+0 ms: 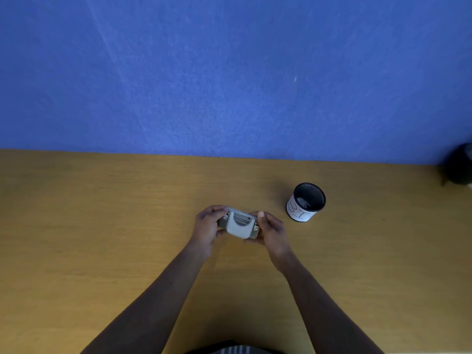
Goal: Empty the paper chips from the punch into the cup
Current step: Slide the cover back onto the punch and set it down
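Punch (239,225) held in a 2-hand grip above the desk (102,226): left hand (207,226) clamps its left end, right hand (271,231) clamps its right end, thumb on the top edge. Grey body faces up, roughly level. Cup (306,202) stands upright on the desk, right of and beyond the grip, apart from both hands.

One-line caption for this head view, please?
Both hands, left hand and right hand, hold the punch above the table, beside the cup.
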`<state>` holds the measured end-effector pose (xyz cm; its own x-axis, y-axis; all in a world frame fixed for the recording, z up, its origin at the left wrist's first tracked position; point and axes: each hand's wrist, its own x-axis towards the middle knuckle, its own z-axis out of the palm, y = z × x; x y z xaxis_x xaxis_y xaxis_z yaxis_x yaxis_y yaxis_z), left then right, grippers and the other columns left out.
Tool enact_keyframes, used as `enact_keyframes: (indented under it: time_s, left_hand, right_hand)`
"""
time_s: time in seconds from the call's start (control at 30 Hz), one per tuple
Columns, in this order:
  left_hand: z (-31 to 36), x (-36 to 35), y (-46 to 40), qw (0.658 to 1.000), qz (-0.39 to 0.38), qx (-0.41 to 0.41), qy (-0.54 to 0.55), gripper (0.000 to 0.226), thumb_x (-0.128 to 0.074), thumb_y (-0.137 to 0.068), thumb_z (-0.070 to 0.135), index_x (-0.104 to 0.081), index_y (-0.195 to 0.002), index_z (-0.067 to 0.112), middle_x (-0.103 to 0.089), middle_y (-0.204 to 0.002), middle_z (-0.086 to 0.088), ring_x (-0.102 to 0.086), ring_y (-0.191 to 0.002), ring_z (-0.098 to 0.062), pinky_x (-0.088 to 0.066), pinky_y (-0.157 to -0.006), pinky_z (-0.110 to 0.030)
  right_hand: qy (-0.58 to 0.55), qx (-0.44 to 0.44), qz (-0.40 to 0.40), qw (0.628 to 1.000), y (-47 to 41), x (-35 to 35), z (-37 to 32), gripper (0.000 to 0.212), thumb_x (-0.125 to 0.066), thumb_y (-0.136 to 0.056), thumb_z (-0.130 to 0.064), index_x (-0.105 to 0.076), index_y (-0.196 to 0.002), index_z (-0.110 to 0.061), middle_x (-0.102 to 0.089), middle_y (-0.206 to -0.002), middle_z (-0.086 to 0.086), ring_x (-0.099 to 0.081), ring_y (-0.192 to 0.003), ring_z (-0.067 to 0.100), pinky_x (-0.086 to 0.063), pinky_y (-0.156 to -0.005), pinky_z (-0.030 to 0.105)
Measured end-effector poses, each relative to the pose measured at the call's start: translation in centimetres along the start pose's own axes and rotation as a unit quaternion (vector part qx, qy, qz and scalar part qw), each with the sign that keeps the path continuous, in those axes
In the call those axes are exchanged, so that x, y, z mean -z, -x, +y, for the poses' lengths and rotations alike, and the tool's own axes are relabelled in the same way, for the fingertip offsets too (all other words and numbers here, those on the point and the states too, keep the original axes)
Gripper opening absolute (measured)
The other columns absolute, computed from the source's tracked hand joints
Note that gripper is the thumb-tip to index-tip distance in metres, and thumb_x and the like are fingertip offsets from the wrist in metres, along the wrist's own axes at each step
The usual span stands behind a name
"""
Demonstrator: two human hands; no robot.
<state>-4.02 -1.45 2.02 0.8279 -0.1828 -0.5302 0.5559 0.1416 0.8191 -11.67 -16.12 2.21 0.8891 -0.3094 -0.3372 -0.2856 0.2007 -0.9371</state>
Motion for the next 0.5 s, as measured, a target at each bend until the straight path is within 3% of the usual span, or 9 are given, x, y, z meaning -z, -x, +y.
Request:
enact_keyframes:
  time_s: [0.13,0.27,0.5]
  left_hand:
    - [-0.2,0.3,0.0,0.999,0.007,0.006,0.035,0.012,-0.060,-0.091,0.015,-0.071,-0.087,0.015,-0.072,-0.093,-0.007,-0.067,-0.090,-0.025,-0.054,-0.065,-0.034]
    - [-0.4,0.5,-0.1,0.998,-0.032,0.018,0.060,0.020,-0.055,-0.095,0.021,-0.072,-0.098,0.011,-0.073,-0.095,-0.009,-0.068,-0.089,-0.024,-0.056,-0.072,-0.035]
    - [-0.9,1.0,0.1,0.992,-0.106,0.003,0.064,0.030,-0.047,-0.094,-0.004,-0.064,-0.117,0.006,-0.072,-0.105,-0.007,-0.067,-0.098,-0.020,-0.057,-0.073,-0.025]
  right_hand:
    - [-0.021,0.012,-0.013,1.000,0.1,0.2,0.0,0.026,-0.056,-0.096,-0.022,-0.063,-0.111,-0.001,-0.071,-0.106,0.013,-0.070,-0.098,0.027,-0.062,-0.075,0.043]
    - [-0.044,0.005,-0.013,0.999,0.0,0.6,0.2,0.029,-0.060,-0.094,-0.022,-0.061,-0.116,-0.003,-0.069,-0.114,0.019,-0.069,-0.104,0.030,-0.061,-0.077,0.042]
    - [-0.067,-0.022,-0.025,0.997,-0.2,1.4,0.9,0.042,-0.061,-0.094,-0.014,-0.051,-0.135,-0.009,-0.060,-0.129,0.009,-0.061,-0.118,0.025,-0.058,-0.089,0.039]
